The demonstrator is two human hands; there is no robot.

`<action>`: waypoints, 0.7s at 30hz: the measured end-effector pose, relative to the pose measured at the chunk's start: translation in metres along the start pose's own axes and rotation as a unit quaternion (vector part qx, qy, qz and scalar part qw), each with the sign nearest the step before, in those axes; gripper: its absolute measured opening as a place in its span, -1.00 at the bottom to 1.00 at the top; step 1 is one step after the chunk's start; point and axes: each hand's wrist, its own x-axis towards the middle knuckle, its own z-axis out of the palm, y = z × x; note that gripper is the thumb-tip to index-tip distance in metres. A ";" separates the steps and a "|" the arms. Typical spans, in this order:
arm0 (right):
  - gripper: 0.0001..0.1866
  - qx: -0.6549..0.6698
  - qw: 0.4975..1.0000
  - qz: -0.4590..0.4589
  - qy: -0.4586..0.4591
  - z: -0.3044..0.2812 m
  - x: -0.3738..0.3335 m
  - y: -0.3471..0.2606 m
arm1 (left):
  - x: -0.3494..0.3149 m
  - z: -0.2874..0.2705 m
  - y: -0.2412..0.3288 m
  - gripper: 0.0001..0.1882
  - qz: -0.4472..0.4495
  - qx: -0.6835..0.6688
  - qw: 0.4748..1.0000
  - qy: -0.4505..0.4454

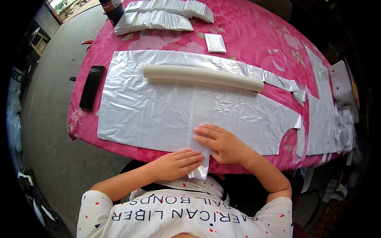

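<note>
A wide stack of flat white plastic bags [139,119] lies across the near part of the table, its handle cut-outs toward the right. On it runs a narrow folded plastic bag [200,107], reaching from beneath a cream tube [202,77] to past the table's near edge. My left hand [178,163] rests flat on the lower part of this folded bag, fingers straight and together. Slightly farther up, my right hand [218,143] lies on its right side, fingers stretched toward the left; its thumb is hidden.
A black phone [92,88] lies at the table's left edge. One small folded packet [215,43] sits beyond the tube, with rows of folded packets [158,20] and a dark bottle [112,11] farther back. More plastic sheets [320,127] and a white box [342,81] are at the right.
</note>
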 end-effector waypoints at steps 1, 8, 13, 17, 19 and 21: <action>-0.47 -0.006 1.000 0.011 0.016 0.004 -0.003 -0.003 | 0.001 -0.002 -0.002 -0.53 0.005 -0.018 0.999 0.029; -0.59 -0.107 0.983 0.053 0.139 0.026 -0.013 -0.001 | 0.023 -0.025 -0.016 -0.21 -0.135 -0.009 0.988 0.069; -0.77 -0.044 0.978 0.100 0.177 0.012 -0.003 -0.001 | 0.028 -0.026 -0.020 -0.27 -0.198 -0.099 0.968 0.117; -0.84 0.141 0.929 0.300 0.165 0.002 0.014 0.009 | 0.041 -0.036 -0.026 -0.34 -0.397 -0.348 0.833 0.166; -0.78 0.249 0.860 0.426 0.131 -0.009 0.026 0.011 | 0.046 -0.031 -0.028 -0.37 -0.317 -0.216 0.886 0.260; -0.75 0.272 0.847 0.446 0.104 -0.013 0.030 0.019 | 0.046 -0.027 -0.028 -0.33 -0.223 -0.010 0.936 0.272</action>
